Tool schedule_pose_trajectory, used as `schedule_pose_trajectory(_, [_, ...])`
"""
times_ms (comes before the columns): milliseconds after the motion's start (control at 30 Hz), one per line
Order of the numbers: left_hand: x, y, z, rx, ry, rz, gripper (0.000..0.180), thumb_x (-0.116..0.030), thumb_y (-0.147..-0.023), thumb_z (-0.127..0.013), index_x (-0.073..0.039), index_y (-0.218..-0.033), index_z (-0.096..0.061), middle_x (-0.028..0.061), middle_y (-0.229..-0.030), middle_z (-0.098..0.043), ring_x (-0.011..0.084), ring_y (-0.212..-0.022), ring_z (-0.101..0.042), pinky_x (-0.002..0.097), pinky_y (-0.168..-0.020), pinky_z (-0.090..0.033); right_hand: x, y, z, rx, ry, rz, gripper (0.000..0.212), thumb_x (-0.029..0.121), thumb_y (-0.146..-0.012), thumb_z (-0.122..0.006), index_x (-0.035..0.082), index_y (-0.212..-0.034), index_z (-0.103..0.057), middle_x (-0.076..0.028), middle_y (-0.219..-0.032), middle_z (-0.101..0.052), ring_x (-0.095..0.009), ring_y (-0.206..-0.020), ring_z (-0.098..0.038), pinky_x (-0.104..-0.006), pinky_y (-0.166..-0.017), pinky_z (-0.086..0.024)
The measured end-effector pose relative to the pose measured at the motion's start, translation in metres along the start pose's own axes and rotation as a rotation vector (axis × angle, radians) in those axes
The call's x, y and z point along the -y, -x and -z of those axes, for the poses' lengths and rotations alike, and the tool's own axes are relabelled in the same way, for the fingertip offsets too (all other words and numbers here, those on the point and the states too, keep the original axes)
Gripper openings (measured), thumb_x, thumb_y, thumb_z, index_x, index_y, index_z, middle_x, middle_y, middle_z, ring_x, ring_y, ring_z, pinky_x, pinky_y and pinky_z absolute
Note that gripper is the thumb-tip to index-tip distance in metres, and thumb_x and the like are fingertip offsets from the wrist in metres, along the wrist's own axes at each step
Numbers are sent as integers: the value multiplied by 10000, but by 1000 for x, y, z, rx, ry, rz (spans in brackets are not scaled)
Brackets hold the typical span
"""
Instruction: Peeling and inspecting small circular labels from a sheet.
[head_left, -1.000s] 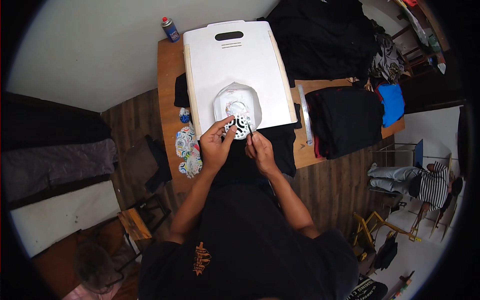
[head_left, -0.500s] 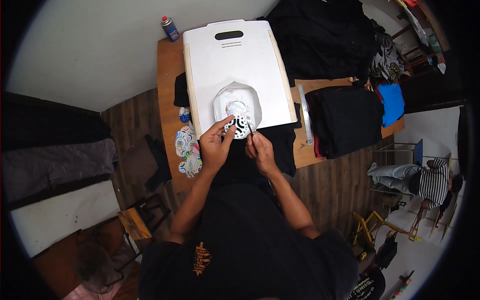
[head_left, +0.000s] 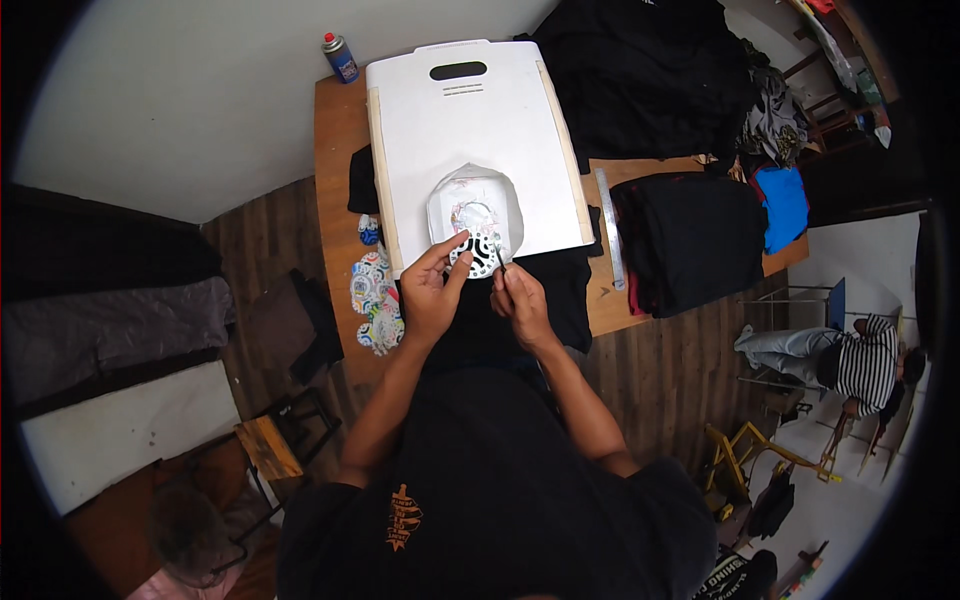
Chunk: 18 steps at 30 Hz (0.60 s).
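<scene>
Over the brown desk [head_left: 340, 135], near the frame's centre, the left hand [head_left: 432, 290] pinched a patterned black-and-white disc [head_left: 473, 256]; the right hand's [head_left: 524, 308] grip closed on a slim dark tool [head_left: 501, 259], pointing up-left along the disc's right rim. Beyond lay a white board [head_left: 470, 125].

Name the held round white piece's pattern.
The piece has black curves and edge marks, in the head view.

One T-shirt [head_left: 560, 480], black, with short, loose sleeves [head_left: 675, 510] reaching toward the elbows. One orange print [head_left: 405, 518] on the left chest, elongated, irregular in outline, with small lettering. Forearms [head_left: 385, 415]: bare, both sides.
</scene>
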<state>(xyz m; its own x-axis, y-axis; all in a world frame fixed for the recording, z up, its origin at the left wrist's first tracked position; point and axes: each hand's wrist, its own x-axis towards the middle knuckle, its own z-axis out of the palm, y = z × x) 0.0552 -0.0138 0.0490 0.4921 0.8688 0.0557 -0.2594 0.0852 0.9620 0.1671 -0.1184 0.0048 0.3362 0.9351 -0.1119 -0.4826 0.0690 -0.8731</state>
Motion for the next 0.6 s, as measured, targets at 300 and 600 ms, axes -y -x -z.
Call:
schedule_pose_trajectory(300, [1,0,1,4,-8,-7,341,38,-936,-611,96,-1270,-577,108,-1055,-679,70,-894,-612,189,-785,-479,0,0,0,-14,6,-4,333,326,-1069,-406,65,-882,-497,52,-583,-333,-54,-501,-275,-233,-493,-257])
schedule_pose_trajectory(600, [-1,-1,-1,-10,13,0,348,34,-932,-626,100,-1269,-573,120,-1065,-684,88,-921,-625,206,-810,-494,0,0,0,-23,-8,-2,349,339,-1071,-398,62,-881,-494,50,-579,-330,-55,-503,-277,-234,-494,-262])
